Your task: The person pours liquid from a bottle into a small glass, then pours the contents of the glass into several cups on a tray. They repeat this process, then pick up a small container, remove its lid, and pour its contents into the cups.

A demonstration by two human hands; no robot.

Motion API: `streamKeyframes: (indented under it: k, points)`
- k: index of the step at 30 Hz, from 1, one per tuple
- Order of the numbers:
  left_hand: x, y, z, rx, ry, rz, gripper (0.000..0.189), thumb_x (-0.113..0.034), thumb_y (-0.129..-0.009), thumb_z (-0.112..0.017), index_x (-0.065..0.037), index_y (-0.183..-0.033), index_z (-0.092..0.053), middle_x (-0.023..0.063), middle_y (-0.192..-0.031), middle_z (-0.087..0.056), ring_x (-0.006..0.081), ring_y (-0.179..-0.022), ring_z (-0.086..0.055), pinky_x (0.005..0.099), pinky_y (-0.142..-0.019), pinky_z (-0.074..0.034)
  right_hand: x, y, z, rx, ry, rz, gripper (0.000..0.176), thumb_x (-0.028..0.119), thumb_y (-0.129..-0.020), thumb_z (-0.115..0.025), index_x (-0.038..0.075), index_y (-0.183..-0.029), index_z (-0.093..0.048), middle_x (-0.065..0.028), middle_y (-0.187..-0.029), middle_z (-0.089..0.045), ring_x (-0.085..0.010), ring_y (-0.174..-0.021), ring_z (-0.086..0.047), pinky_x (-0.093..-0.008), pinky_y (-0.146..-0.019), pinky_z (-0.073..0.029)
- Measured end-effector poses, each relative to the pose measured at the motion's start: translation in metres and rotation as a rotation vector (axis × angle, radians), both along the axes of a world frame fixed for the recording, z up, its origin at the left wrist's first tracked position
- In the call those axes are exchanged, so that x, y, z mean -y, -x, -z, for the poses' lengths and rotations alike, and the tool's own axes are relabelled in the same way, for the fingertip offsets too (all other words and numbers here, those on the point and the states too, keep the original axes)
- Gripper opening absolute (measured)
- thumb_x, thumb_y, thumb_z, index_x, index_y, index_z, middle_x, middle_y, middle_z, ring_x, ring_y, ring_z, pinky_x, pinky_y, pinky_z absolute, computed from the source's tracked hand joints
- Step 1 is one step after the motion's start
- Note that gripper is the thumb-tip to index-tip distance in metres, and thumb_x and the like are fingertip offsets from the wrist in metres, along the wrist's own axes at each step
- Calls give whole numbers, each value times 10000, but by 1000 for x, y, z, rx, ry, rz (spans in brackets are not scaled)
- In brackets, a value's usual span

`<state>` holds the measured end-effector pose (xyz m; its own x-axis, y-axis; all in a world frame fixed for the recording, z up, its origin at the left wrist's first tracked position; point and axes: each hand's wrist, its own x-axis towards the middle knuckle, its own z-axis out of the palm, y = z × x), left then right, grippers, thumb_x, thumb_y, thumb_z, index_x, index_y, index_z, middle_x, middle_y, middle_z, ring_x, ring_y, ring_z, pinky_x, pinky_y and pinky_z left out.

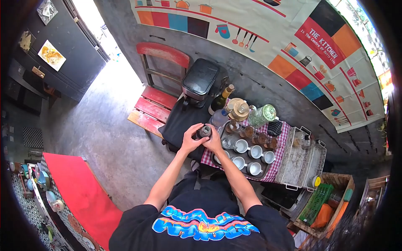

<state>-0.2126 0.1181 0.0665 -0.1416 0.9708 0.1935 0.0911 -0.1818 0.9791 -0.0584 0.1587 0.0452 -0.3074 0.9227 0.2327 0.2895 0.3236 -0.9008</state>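
Note:
Both my hands are wrapped around a small glass jar (204, 131), with its round mouth turned up toward me. My left hand (191, 138) curls around its left side, and my right hand (214, 140) holds the right side. The jar's lower part is hidden by my fingers. Just right of my hands, a metal tray (246, 161) carries several white cups (255, 168) and a row of brown-tinted glasses (250, 132). Beyond the jar stand a clear bottle (217, 118), a dark bottle with a gold top (219, 101) and a lidded glass jar (240, 109).
A black appliance (201, 76) sits on the black cloth, beside a red wooden chair (155, 102). Right of the checked cloth (272, 172) are a wire dish rack (298, 161) and a wooden crate (341, 182). A green glass pitcher (262, 115) stands near the wall.

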Motion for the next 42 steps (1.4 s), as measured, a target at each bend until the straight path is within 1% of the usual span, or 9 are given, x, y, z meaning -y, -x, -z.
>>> streamKeyframes:
  k: [7, 14, 17, 18, 20, 23, 28, 35, 42]
  points:
    - [1, 2, -10, -119, 5, -9, 610, -173, -717, -892, 4, -1259, -676, 197, -1287, -658, 300, -1194, -644, 371, -1041, -488, 0, 8, -6, -79, 136, 19, 724, 238, -608, -932, 18, -1209, -594, -184, -1118, -683, -361, -1065, -679, -427, -925, -524]
    - [8, 6, -11, -110, 5, 20, 577, -106, -733, -861, 21, -1261, -670, 195, -1288, -666, 315, -1293, -594, 376, -1071, -477, 23, 25, 3, -17, 36, 284, 781, 272, -585, -961, 28, -1221, -579, -163, -1110, -684, -359, -1058, -672, -433, -930, -522]
    - [10, -1, -20, -71, 56, -14, 596, -100, -720, -869, 17, -1269, -667, 198, -1252, -683, 315, -1300, -589, 373, -1070, -478, 18, 18, 2, -27, -27, 207, 794, 286, -577, -964, 32, -1224, -581, -168, -1164, -668, -357, -1094, -658, -433, -946, -513]
    - [9, 3, -13, -130, 67, 45, 644, -89, -745, -878, 25, -1326, -623, 181, -1391, -592, 257, -1318, -556, 361, -1079, -477, 15, 15, 2, -45, -34, 154, 801, 271, -572, -967, 34, -1233, -581, -170, -1204, -650, -344, -1119, -647, -414, -969, -501]
    - [7, 6, -14, -190, 54, 49, 634, -101, -729, -889, 19, -1300, -643, 185, -1359, -616, 264, -1291, -583, 367, -1064, -490, 8, 8, 23, -45, 38, 62, 792, 250, -575, -966, 35, -1232, -579, -167, -1211, -651, -324, -1136, -645, -404, -977, -498]
    - [3, 8, -15, -260, -1, 30, 607, -127, -700, -903, 14, -1244, -676, 190, -1284, -665, 276, -1240, -628, 371, -1040, -506, -1, 6, 17, -112, 83, -33, 773, 219, -581, -964, 36, -1225, -576, -149, -1199, -663, -286, -1137, -652, -388, -978, -504]
    - [0, 9, -34, -315, -64, 22, 572, -133, -668, -897, 14, -1184, -699, 209, -1209, -701, 322, -1173, -670, 382, -1031, -510, -5, 8, 3, -159, 212, -113, 733, 192, -600, -951, 38, -1210, -574, -114, -1168, -678, -224, -1093, -667, -359, -975, -514]
    - [7, 19, -61, -310, -65, 46, 548, -171, -657, -908, 8, -1140, -722, 181, -1179, -722, 284, -1109, -700, 360, -990, -522, 6, 16, -29, -211, 88, -85, 729, 197, -592, -946, 27, -1207, -593, -114, -1146, -684, -219, -1067, -677, -363, -965, -518]
    - [3, 7, -120, -313, -163, 105, 584, -200, -653, -912, 9, -1161, -716, 179, -1174, -723, 302, -1094, -705, 367, -964, -537, 16, 8, -90, -290, -29, 24, 731, 216, -579, -968, 27, -1182, -602, -99, -1085, -689, -207, -1022, -676, -348, -927, -524]
